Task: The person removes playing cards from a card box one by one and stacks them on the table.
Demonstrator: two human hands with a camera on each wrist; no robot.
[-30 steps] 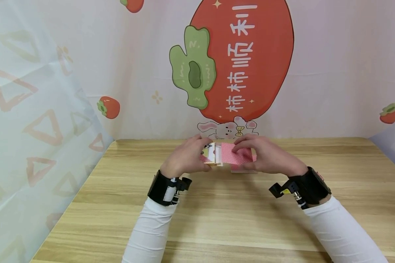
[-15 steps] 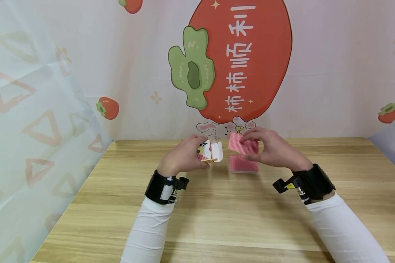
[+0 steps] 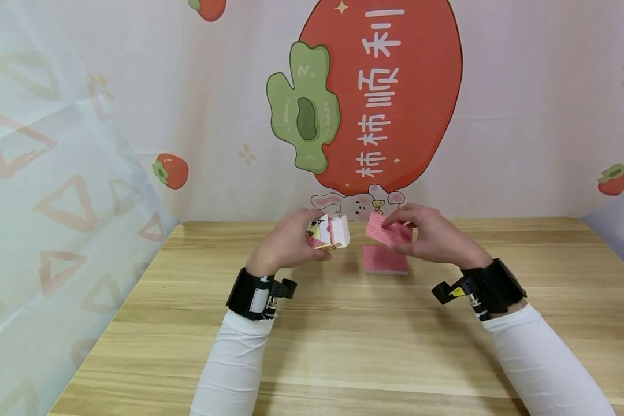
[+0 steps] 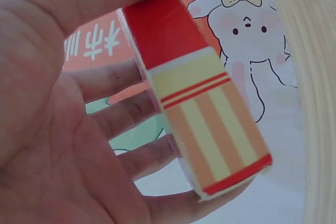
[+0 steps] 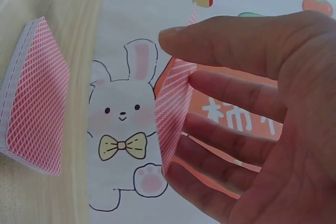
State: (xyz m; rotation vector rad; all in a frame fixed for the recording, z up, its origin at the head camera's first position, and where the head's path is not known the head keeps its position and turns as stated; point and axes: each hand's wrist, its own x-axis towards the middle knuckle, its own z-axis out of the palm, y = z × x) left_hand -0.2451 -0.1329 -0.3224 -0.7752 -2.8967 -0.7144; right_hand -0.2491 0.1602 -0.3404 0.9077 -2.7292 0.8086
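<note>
In the head view my left hand [image 3: 285, 242] grips a playing-card box [image 3: 319, 234], thumb on one edge and fingers round the other in the left wrist view. Its white end flap [image 3: 340, 231] stands open toward the right, and an ace design shows on the face. What lies inside is hidden. My right hand [image 3: 439, 238] pinches a thin red-patterned playing card [image 3: 387, 230] by its edges; whether it is one card or a few I cannot tell. Below it, a deck of playing cards [image 3: 385, 261] lies face down on the table, apart from both hands.
The wooden table [image 3: 343, 346] extends toward me and to both sides. Close behind the hands hangs a pale cloth backdrop [image 3: 213, 115] with a large persimmon and a rabbit printed on it. A striped side face of the box [image 4: 210, 124] fills the left wrist view.
My right hand has drawn the card up and right, away from the box, uncovering the deck below. My left hand has shifted slightly left and up with the box, turning it a little.
</note>
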